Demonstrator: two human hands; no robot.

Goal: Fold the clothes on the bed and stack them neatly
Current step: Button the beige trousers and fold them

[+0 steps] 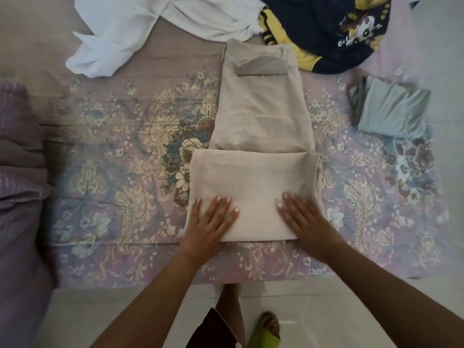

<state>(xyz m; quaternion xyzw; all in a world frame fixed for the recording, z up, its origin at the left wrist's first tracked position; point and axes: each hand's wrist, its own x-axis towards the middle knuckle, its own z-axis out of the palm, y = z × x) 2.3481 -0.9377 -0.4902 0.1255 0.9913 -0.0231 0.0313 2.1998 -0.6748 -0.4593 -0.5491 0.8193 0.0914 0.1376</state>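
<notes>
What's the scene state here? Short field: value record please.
surface: bed, floral sheet
in work: beige trousers, near end folded up once
left hand: flat on the fold
right hand: flat on the fold
done: folded grey garment, apart on the right
unfolded: white shirt, navy and yellow garment, both at the far edge

- Two bare forearms in view, no sleeves reaching the wrists or forearms.
- Left hand (209, 219): no rings or watch showing, nails pale and glossy.
- Right hand (305, 217): same pale nails, wrist bare too.
- Below, a dark maroon garment hem (213, 330) at the leg.
- One lime-green open-toed slipper (267, 331), toes showing.
</notes>
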